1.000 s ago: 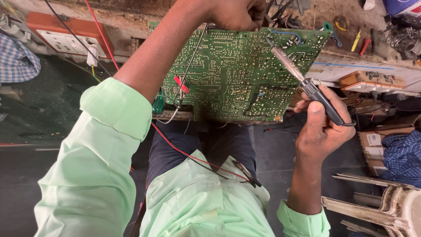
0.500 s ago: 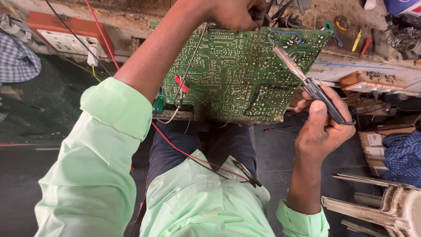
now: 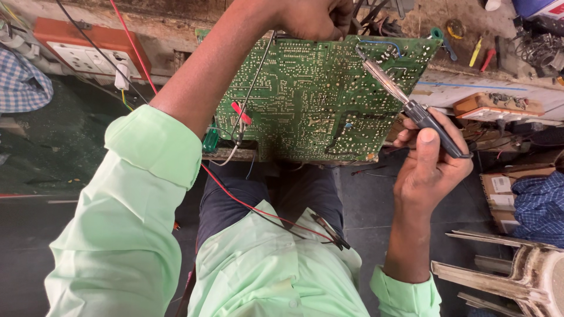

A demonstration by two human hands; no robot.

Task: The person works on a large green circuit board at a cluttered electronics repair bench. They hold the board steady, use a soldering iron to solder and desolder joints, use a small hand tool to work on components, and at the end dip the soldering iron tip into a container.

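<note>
The large green printed circuit board, solder side up and dotted with silvery joints, is being held tilted over the lap at the worktop edge. Its far edge is being gripped by the left hand, fingers closed. Since a second ago, little is being changed: the grey-handled soldering iron is being kept pinched in the right hand, tip resting near the board's upper right.

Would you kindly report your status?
Left hand grips green circuit board top edge. Right hand holds dark-handled soldering iron, tip at board. Nothing blocking.
</note>
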